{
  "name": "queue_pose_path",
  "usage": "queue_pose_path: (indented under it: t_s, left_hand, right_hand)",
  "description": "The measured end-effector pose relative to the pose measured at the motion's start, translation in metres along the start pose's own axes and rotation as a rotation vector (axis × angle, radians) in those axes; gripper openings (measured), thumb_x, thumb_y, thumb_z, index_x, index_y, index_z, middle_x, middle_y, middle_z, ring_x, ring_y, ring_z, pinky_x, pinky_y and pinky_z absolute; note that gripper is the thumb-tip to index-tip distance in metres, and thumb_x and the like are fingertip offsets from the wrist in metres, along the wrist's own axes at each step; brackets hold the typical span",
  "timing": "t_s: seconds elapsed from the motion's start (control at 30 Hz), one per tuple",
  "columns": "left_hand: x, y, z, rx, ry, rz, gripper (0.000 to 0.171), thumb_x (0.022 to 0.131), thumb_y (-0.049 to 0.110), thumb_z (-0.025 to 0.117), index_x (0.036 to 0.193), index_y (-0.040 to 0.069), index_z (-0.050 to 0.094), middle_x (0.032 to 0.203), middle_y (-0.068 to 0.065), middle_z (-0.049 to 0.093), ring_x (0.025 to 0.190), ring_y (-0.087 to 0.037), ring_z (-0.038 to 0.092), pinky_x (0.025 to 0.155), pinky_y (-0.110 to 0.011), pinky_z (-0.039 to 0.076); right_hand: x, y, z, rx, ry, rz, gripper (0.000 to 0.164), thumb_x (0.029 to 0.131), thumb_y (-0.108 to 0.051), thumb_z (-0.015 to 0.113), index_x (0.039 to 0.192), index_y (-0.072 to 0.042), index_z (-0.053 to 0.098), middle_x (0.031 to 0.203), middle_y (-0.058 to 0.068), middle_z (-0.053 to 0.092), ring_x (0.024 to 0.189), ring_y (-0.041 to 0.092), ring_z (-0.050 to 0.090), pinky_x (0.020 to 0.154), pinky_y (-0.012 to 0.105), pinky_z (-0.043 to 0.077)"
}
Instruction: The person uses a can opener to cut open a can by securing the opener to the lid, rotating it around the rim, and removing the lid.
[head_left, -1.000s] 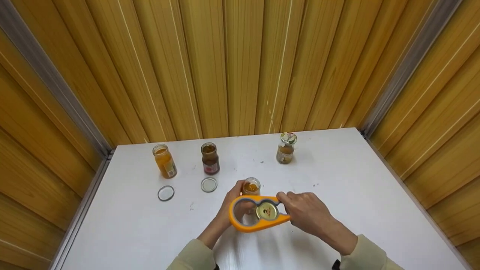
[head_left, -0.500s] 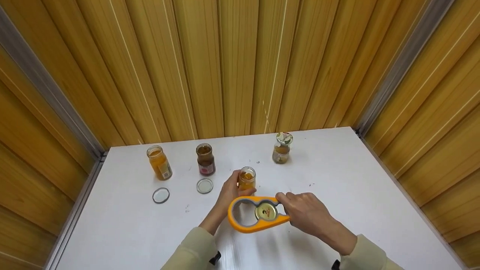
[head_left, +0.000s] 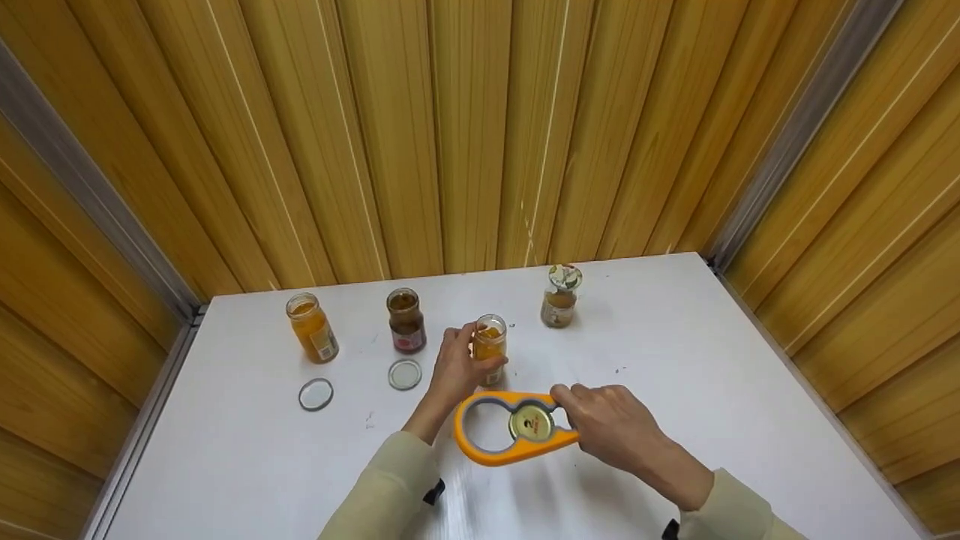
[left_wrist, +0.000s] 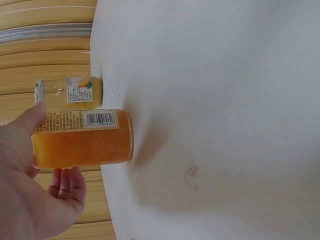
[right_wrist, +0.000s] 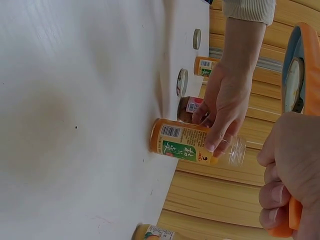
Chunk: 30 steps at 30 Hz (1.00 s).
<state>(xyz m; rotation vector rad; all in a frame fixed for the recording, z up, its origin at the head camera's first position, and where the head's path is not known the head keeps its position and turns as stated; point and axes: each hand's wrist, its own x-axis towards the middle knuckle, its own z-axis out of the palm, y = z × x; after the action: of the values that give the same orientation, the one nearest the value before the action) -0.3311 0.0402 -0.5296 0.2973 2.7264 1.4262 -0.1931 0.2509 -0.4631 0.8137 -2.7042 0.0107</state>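
My left hand holds a lidless glass jar of orange fruit, thumb on one side and fingers on the other. In the left wrist view, the jar stands upright with its base at the tabletop; some of the fingers are hidden behind it. The right hand grips the handles of an orange-and-grey jar opener, raised nearer to me than the jar. A gold lid sits in the opener's smaller ring, while the larger ring has nothing in it.
Two lidless jars, one orange and one dark red-brown, stand at the left on the white table. In front of them lie two lids. A lidded jar stands back right, before the wood-patterned wall.
The left hand has carried the jar forward, away from me and the opener, towards the row of jars. The right hand keeps the opener and lid almost in place. The head view has shifted slightly.
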Motion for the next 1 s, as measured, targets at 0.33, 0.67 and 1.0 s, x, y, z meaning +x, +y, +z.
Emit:
queue_pose_path:
  t_s: [0.33,0.67,1.0]
  left_hand:
    - [0.019,0.002,0.006,-0.030,0.068,-0.047,0.071,0.072,0.035,0.079,0.134,0.021,0.046,0.111,-0.005,0.042,0.105,-0.021,0.047,0.095,-0.037,0.042]
    - [0.040,0.001,0.012,-0.047,0.131,-0.060,0.071,0.074,0.034,0.078,0.134,0.018,0.044,0.114,-0.007,0.042,0.109,-0.022,0.048,0.097,-0.039,0.041]
    - [0.059,0.001,0.008,-0.070,0.172,-0.071,0.063,0.075,0.031,0.078,0.127,0.012,0.047,0.116,-0.009,0.044,0.111,-0.022,0.047,0.098,-0.038,0.041]
  right_hand:
    - [-0.001,0.004,-0.001,0.004,-0.050,0.025,0.037,0.072,-0.010,0.074,0.100,-0.020,0.051,0.075,-0.004,0.064,0.050,0.008,0.050,0.047,0.021,0.044]
    - [0.000,0.006,-0.003,0.013,-0.071,0.043,0.038,0.071,-0.010,0.075,0.099,-0.020,0.051,0.076,-0.004,0.063,0.049,0.008,0.048,0.048,0.022,0.043]
    - [0.002,0.007,-0.003,0.010,-0.051,0.027,0.038,0.070,-0.009,0.075,0.098,-0.019,0.051,0.074,-0.004,0.063,0.049,0.007,0.047,0.047,0.020,0.042]
